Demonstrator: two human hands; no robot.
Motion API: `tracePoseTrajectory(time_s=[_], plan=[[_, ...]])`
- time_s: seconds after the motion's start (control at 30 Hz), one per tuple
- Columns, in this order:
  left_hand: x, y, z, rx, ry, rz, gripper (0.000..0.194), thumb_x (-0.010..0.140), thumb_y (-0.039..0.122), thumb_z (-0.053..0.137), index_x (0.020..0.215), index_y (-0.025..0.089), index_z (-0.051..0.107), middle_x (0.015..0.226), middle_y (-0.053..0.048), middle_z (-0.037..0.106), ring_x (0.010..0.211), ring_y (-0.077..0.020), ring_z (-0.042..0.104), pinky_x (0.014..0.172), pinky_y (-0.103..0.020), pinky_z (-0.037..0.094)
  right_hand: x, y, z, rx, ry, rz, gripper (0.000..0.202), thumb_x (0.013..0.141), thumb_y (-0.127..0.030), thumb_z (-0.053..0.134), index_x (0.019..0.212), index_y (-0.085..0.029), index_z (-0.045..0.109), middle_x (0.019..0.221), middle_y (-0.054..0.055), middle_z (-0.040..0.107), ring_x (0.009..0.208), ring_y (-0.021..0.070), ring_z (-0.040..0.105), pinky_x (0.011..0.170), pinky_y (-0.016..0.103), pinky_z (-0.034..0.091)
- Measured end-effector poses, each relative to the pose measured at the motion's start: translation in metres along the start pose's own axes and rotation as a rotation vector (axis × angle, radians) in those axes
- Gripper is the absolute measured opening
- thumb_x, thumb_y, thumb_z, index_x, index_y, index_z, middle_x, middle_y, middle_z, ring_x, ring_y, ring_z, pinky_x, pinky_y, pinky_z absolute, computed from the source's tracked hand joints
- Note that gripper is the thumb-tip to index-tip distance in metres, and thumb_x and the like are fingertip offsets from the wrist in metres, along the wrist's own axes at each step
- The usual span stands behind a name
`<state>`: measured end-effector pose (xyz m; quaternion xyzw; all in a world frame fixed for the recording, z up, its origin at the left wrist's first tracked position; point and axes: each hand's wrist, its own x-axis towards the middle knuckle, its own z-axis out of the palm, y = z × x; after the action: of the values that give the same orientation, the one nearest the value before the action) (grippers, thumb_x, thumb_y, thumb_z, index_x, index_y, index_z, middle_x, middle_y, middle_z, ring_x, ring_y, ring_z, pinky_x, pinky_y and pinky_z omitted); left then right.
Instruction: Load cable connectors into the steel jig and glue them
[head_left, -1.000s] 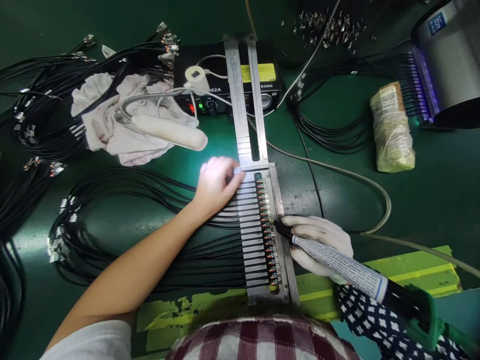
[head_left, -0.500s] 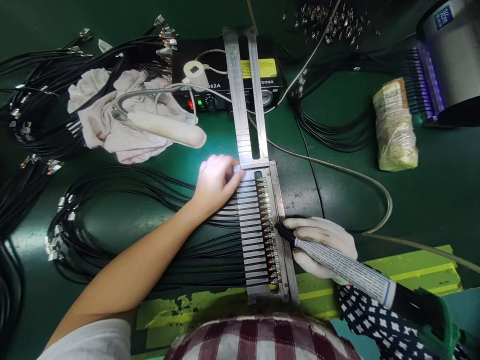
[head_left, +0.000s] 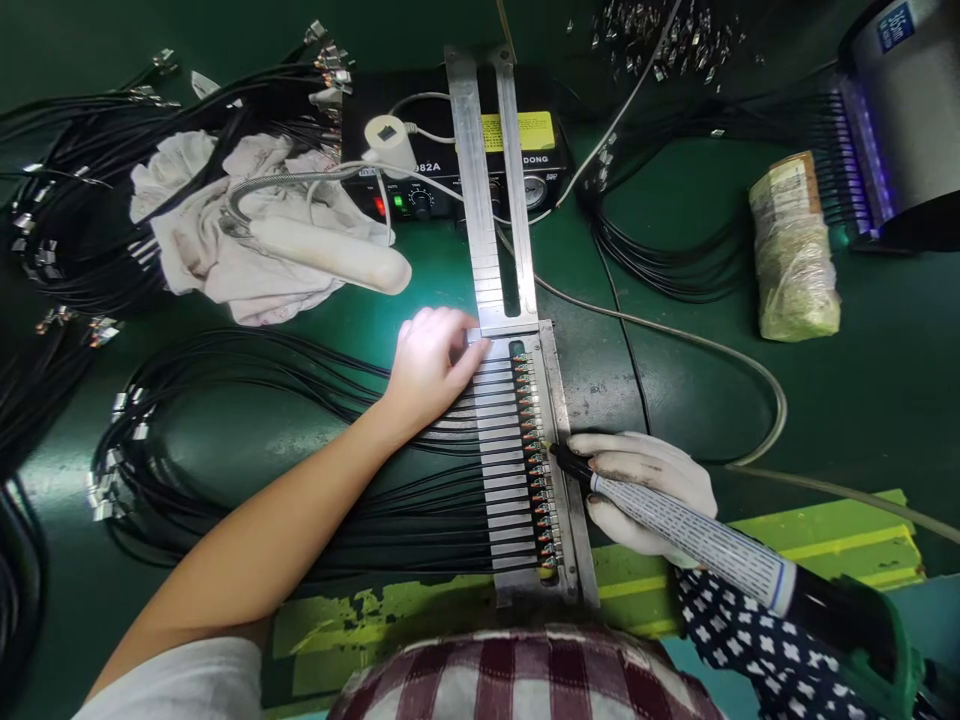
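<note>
A slotted metal jig (head_left: 501, 480) stretches in front of me, holding a row of black cables (head_left: 420, 500) with small metal connectors (head_left: 534, 430) along its right side. My left hand (head_left: 431, 360) is bare and grips the jig's upper left edge, the thumb on top and the other fingers curled. In a stained white glove, my right hand (head_left: 660, 480) is closed around a dispensing syringe (head_left: 690, 535) with a printed label and a green cap at its rear. The syringe's black tip points at the connectors near the middle of the row; whether it touches one cannot be made out.
A black controller box (head_left: 420, 180) stands behind, with a second slotted metal plate (head_left: 469, 150) across it. A white lamp (head_left: 330, 255) lies on a crumpled cloth (head_left: 195, 240). Cable bundles (head_left: 45, 240) lie left. A wrapped block (head_left: 795, 250) and a purple-lit unit (head_left: 900, 130) are at right.
Both hands, the jig and the syringe keep practically the same positions. Only a very slight shift of the whole view shows.
</note>
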<state>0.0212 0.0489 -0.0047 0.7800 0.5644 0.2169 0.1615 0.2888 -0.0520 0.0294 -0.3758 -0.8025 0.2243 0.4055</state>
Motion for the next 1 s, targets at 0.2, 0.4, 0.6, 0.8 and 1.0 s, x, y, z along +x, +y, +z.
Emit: tracePoseTrajectory(time_s=[0.2,0.4,0.6,0.8,1.0], plan=[[-0.0001,0.0015,-0.001,0.005,0.0,-0.004,0.018,0.092,0.039,0.056,0.092,0.021,0.059,0.074,0.0,0.054,0.078,-0.0198,0.05,0.074,-0.034,0.036,-0.0001,-0.0002,-0.0006,0.002,-0.018,0.031,0.022,0.08,-0.024,0.07,0.101,-0.021,0.062,0.101,0.008,0.077,0.089,0.021,0.076,0.076,0.033,0.064],[0.0,0.0028,-0.0015,0.007,0.002,-0.005,0.017,0.092,0.038,0.055,0.092,0.021,0.058,0.074,0.0,0.054,0.077,-0.0198,0.05,0.074,-0.034,0.035,0.0006,0.0001,0.0004,0.023,-0.008,0.046,0.023,0.08,-0.024,0.07,0.101,-0.021,0.062,0.102,0.008,0.077,0.089,0.0212,0.075,0.076,0.033,0.064],[0.0001,0.0016,-0.0012,0.003,0.001,-0.002,0.017,0.092,0.038,0.056,0.092,0.021,0.059,0.075,0.0,0.054,0.077,-0.0197,0.05,0.075,-0.034,0.036,0.0033,-0.0003,0.0001,0.029,-0.006,0.046,0.022,0.08,-0.023,0.07,0.1,-0.02,0.062,0.1,0.009,0.077,0.09,0.021,0.075,0.076,0.032,0.063],[-0.0008,0.0,0.0,0.009,-0.001,-0.003,0.018,0.092,0.039,0.056,0.092,0.021,0.058,0.074,0.0,0.054,0.077,-0.0197,0.05,0.075,-0.034,0.035,0.0031,-0.0003,0.0,0.046,-0.011,0.052,0.023,0.079,-0.022,0.071,0.101,-0.021,0.062,0.101,0.009,0.077,0.09,0.0217,0.075,0.076,0.033,0.064],[-0.0004,-0.0002,0.0,0.004,-0.001,-0.003,0.018,0.092,0.039,0.055,0.092,0.021,0.058,0.075,-0.001,0.055,0.077,-0.02,0.05,0.076,-0.035,0.036,0.0032,0.0001,0.0009,0.044,-0.001,0.057,0.024,0.079,-0.021,0.071,0.101,-0.021,0.062,0.102,0.009,0.077,0.09,0.0214,0.075,0.076,0.033,0.064]])
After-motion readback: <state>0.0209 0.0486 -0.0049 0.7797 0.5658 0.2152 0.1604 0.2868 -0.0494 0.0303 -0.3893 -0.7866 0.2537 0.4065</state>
